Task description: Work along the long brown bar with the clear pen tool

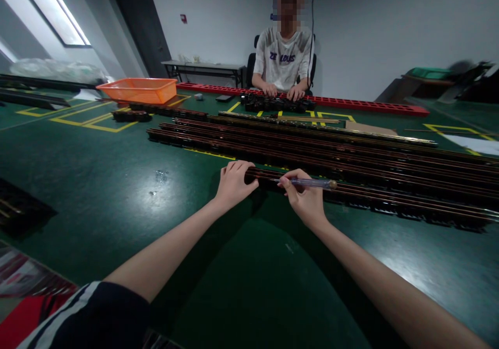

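My left hand (235, 183) is closed around the left end of a long dark rail (370, 193) with copper-coloured lines along it, thumb on the near side. In my right hand (306, 196) is a slim screwdriver-like tool with a translucent purple handle (312, 183), pinched between thumb and fingers. It lies almost level over the rail, its handle end toward the right; the fingers partly hide its tip. Just behind this rail, several similar long dark rails (273, 141) lie side by side on the green table (241, 286).
Across the table a person (286, 61) handles a dark part (268, 102). An orange basket (138, 90) stands at the back left. A red slotted strip (374, 106) runs along the far edge. Another dark piece (19, 203) lies at left, and cardboard (368, 128) behind the rails.
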Motion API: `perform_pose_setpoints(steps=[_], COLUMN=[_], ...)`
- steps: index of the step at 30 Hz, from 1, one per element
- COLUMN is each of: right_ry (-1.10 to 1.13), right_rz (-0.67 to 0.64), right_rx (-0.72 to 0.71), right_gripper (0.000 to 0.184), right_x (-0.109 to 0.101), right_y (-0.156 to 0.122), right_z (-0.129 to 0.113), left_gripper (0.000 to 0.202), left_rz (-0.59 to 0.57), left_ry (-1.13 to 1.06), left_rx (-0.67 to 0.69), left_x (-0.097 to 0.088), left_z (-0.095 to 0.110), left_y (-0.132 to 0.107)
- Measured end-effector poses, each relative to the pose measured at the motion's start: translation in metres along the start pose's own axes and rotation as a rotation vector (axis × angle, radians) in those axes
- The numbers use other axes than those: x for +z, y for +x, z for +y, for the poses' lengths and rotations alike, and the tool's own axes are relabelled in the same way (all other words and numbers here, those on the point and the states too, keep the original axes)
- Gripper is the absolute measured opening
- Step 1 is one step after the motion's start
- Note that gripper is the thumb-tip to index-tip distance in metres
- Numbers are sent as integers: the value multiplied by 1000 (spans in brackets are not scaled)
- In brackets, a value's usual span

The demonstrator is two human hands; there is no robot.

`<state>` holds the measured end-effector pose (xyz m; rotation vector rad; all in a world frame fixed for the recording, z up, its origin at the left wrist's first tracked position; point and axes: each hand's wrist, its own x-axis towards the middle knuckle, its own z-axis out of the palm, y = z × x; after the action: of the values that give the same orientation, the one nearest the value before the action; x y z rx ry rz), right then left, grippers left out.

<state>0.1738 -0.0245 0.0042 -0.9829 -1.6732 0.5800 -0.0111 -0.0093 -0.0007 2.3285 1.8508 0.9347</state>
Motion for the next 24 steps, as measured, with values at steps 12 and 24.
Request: perform_pose_setpoints(steps=[12, 24], right_ry=[9, 29], right_rz=[40, 28], right_rx=[28, 50], right_gripper=[22, 21], right_x=[-2, -1], right_y=[1, -1], right_z=[-2, 1], left_gripper=[30, 31], left_rz=[-14, -5], left_ry=[-30, -23], left_rx=[7, -11], left_x=[1, 1], left_z=[-2, -2], left_y=[0, 0])
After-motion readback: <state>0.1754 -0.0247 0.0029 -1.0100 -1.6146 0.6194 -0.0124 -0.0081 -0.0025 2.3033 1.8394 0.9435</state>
